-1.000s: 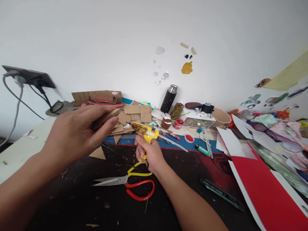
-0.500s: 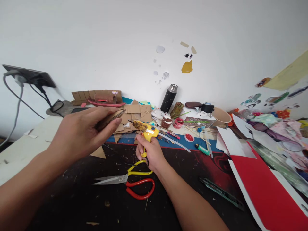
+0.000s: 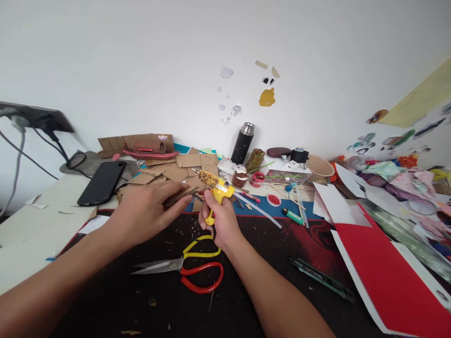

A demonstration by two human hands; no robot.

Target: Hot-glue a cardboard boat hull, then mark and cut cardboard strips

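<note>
The right hand (image 3: 225, 221) is gripping the yellow glue gun (image 3: 219, 189) over the counter, its nozzle pointing far-left and its long axis slanting back to near-right, a pale glue stick (image 3: 264, 214) trailing behind. The left hand (image 3: 150, 209) is pinching a brown piece (image 3: 181, 196) lengthwise toward the gun; whether they are touching is hard to tell. Scissors (image 3: 178, 264) are lying nearer, blades pointing left.
</note>
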